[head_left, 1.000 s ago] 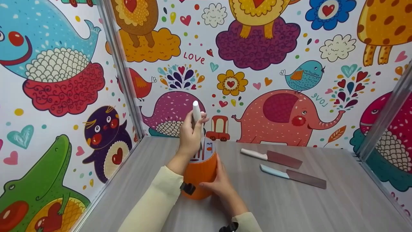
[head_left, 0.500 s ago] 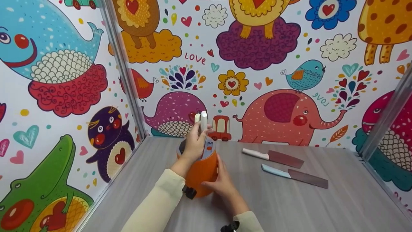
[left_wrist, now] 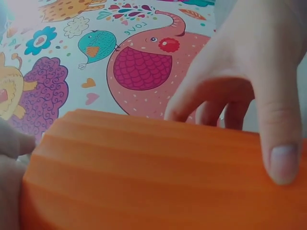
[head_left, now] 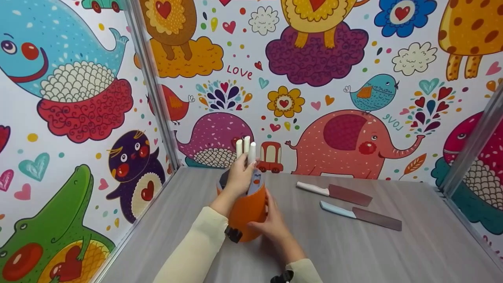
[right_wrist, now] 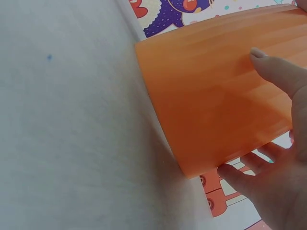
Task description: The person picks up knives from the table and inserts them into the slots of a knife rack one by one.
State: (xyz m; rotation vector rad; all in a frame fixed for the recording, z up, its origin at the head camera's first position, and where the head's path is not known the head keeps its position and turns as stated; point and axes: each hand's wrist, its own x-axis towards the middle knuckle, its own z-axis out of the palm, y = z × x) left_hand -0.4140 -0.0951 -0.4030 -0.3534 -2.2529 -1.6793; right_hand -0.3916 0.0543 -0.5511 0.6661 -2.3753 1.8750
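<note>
An orange knife block (head_left: 247,216) with a grey slotted top stands on the table. My left hand (head_left: 237,177) is over that top, thumb and fingers around a white knife handle (head_left: 252,150); the blade is out of sight. Two more pale handles (head_left: 239,147) rise just behind the hand. My right hand (head_left: 277,228) holds the block's right side low down, thumb on the front and fingers round the side. In the right wrist view the thumb presses the orange wall (right_wrist: 206,105). The left wrist view shows the block's ribbed side (left_wrist: 144,163).
To the right lie two broad-bladed knives, one with a white handle (head_left: 312,188) and one with a light blue handle (head_left: 338,209). Their blades point right. Printed panels (head_left: 314,98) with metal corner posts (head_left: 153,86) enclose the grey table (head_left: 353,255).
The white-handled knife in my left hand has come down, its blade sinking from view into the block. More handles now show behind the hand. The right hand keeps its hold.
</note>
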